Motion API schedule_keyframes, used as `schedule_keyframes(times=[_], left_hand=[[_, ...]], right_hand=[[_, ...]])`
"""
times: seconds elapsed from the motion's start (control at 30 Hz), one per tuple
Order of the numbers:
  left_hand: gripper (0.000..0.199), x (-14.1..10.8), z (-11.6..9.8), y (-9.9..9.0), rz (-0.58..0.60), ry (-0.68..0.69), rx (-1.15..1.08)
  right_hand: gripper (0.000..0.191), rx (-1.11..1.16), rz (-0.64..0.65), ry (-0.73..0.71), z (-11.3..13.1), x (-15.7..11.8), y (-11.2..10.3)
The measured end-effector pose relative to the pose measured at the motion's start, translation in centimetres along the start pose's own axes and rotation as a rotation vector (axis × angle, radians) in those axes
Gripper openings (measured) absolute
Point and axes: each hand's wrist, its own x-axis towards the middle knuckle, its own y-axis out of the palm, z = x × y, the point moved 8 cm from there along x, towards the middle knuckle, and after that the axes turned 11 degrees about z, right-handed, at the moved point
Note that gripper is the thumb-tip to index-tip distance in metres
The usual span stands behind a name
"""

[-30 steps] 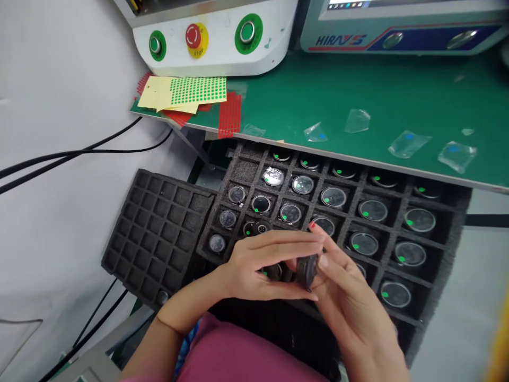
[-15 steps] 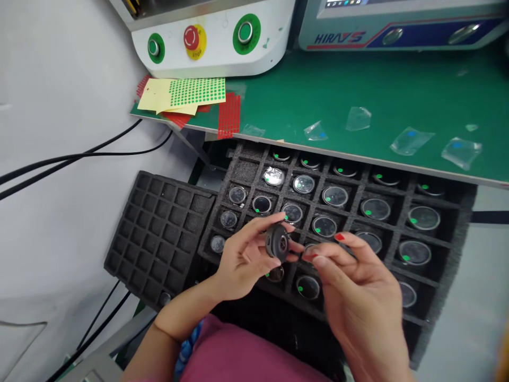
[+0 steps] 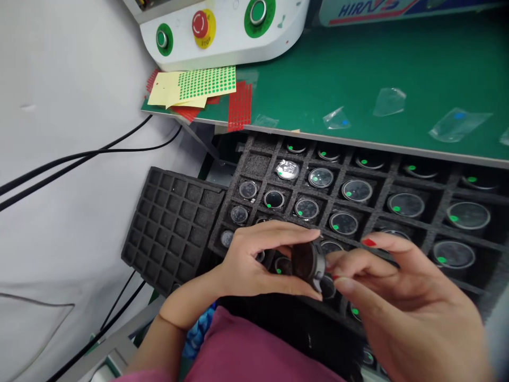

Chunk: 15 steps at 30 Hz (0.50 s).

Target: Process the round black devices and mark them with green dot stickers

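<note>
My left hand grips a round dark smartwatch body by its edges, thumb below and fingers above. The watch is tilted on edge, its dark glass face turned left and its ridged side towards my right hand. Close beside it, my right hand has thumb and index finger pinched together; anything between them is too small to make out. Whether these fingertips touch the watch, I cannot tell. Beneath both hands lies a black foam tray with round watches in its pockets, most marked with a green dot.
Left of the tray lies a smaller black foam tray. On the green bench are green dot sticker sheets, red strips and clear film pieces. A white machine panel carries a red stop button. Black cables run along the left.
My left hand has moved right and turned the watch, so its sensor back no longer shows and its dark face does. My right hand has come nearer the camera, still pinched. The view has shifted.
</note>
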Motion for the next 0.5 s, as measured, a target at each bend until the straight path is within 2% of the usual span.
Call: schedule_keyframes(times=[0.1,0.27,0.5], left_hand=[[0.07,0.3,-0.7,0.0,0.019,0.059,0.095],[0.061,0.5,-1.3,0.3,0.058,0.125,0.174],[0.054,0.6,-1.7,0.3,0.078,0.147,0.241]], right_hand=[[0.047,-0.012,0.044,-0.014,0.7,-0.2,0.4],[0.041,-0.015,0.214,-0.061,1.7,-0.2,2.0],[0.043,-0.037,0.19,-0.05,1.7,-0.6,1.4]])
